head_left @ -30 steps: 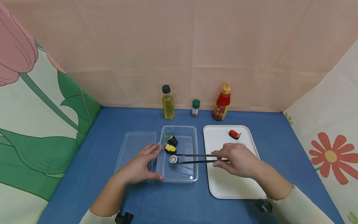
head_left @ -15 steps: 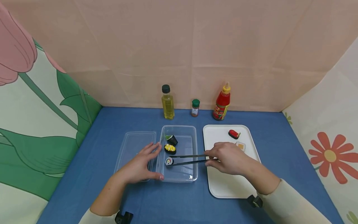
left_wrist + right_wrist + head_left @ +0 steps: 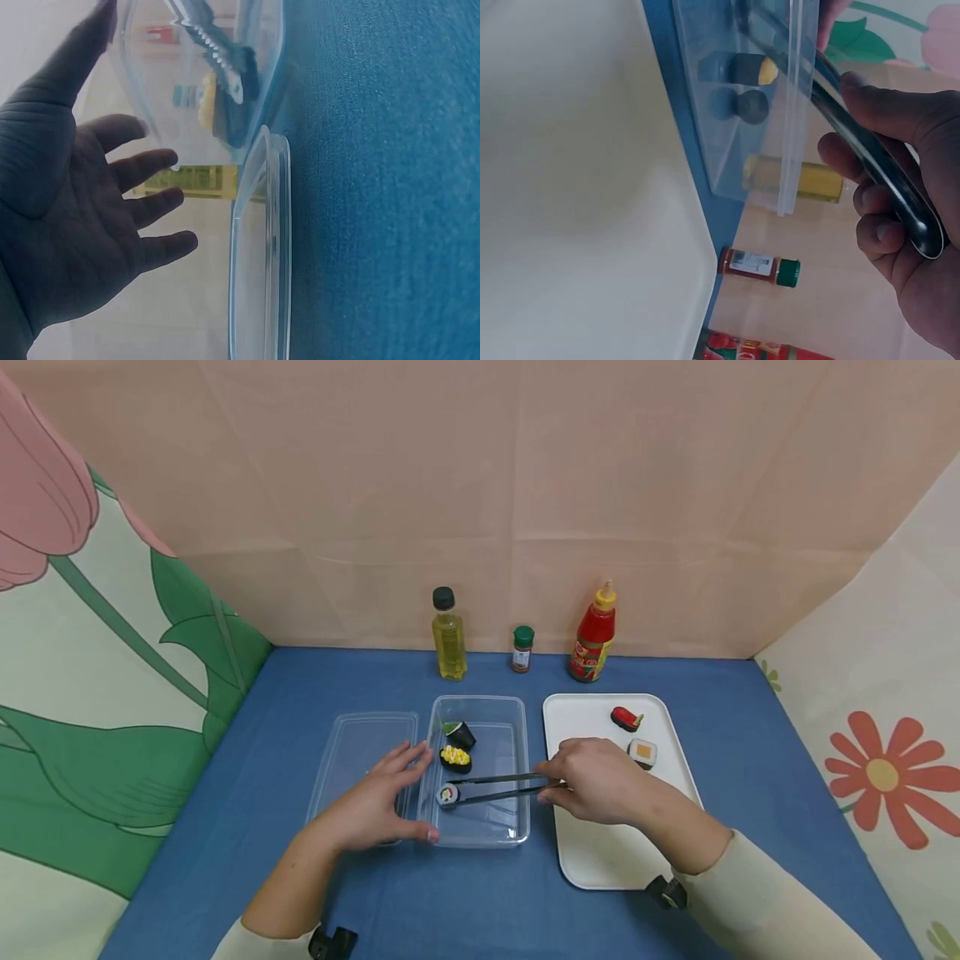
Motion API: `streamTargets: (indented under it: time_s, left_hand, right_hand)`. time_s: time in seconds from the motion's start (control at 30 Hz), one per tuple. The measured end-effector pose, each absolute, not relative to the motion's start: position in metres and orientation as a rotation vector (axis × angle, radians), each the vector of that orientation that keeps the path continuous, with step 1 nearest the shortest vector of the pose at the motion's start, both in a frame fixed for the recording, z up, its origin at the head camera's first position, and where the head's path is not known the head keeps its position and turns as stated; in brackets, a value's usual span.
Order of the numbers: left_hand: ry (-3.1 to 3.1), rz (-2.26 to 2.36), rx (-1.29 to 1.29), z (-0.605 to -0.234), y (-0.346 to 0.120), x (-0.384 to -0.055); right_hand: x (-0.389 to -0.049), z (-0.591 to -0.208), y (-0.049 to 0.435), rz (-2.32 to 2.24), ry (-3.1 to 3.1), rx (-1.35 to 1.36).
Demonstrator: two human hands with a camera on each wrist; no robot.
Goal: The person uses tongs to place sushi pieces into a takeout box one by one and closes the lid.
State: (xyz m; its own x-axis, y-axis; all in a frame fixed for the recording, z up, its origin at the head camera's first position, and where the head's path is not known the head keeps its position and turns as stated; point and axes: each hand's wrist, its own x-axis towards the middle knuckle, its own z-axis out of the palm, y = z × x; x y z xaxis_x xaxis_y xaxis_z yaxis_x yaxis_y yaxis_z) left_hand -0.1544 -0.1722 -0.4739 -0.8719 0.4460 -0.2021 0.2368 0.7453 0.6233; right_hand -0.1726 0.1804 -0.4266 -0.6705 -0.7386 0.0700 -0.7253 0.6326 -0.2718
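Lid (image 3: pixel 347 752): clear, on the counter (image 3: pixel 465 910), partly under my left hand.
Left hand (image 3: pixel 378 797): fingers spread loose beside the box.
Sushi roll (image 3: pixel 447 795): in the clear box (image 3: pixel 498 720), just right of my left hand, well apart from my right; round, white, coloured middle.
Tongs (image 3: pixel 498 797): black, tips around the roll.
Right hand (image 3: pixel 600 781): grasping the tongs above the white tray (image 3: pixel 600 860).
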Motion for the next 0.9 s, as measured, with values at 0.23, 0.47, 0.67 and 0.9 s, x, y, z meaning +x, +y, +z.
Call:
streamTargets:
  time_s: [0.23, 0.47, 0.67, 0.9]
  left_hand:
    - [2.602, 0.87, 0.523, -0.474, -0.172, -0.155]
    - [2.598, 0.878, 0.541, -0.474, -0.172, -0.155]
    - [2.601, 0.87, 0.551, -0.474, -0.174, -0.155]
    - [2.598, 0.866, 0.556, -0.473, -0.174, -0.156]
  right_hand:
    - [-0.173, -0.424, 0.176, -0.376, 2.792, -1.271]
    - [-0.172, -0.424, 0.179, -0.389, 2.788, -1.215]
    - [-0.17, -0.422, 0.184, -0.434, 2.795, -1.204]
    - [-0.165, -0.418, 0.194, -0.469, 2.822, -1.194]
